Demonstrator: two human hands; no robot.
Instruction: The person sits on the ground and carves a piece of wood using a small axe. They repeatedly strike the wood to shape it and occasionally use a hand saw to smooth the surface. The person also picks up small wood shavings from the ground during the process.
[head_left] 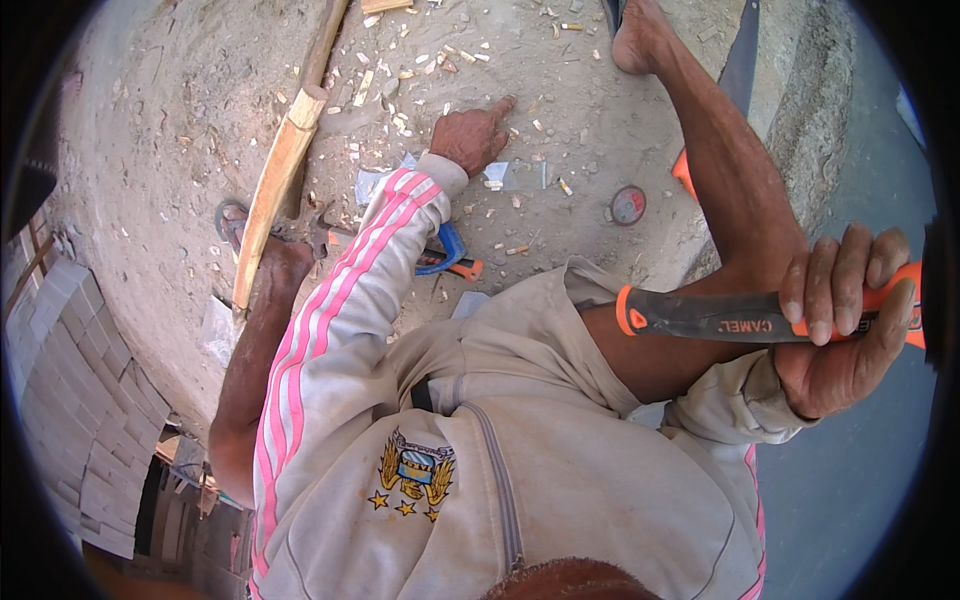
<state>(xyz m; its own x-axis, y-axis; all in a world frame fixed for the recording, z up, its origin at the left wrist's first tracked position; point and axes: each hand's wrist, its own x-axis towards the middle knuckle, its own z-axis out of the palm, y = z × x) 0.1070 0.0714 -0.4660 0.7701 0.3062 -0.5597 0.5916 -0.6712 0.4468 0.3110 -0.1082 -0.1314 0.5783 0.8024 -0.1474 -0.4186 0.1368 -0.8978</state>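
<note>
My left hand (468, 140) is low over the dusty ground, its index finger stretched out and the other fingers mostly hidden. Beside it lie a clear plastic packet (525, 176) and scattered wood chips (402, 124). Over at the right, my right hand (845, 320) is wrapped round a black-and-orange tool handle (715, 316). The handle lies roughly level above my bent right leg. Its far end runs into the dark rim of the picture, so I cannot tell the kind of tool.
A partly peeled wooden pole (275, 190) slants by my left leg. Near my left forearm are a blue curved object (447, 250) and an orange-and-black handle (467, 269). A round red tin (628, 205) sits ahead; a saw blade (740, 65) lies beyond my right leg.
</note>
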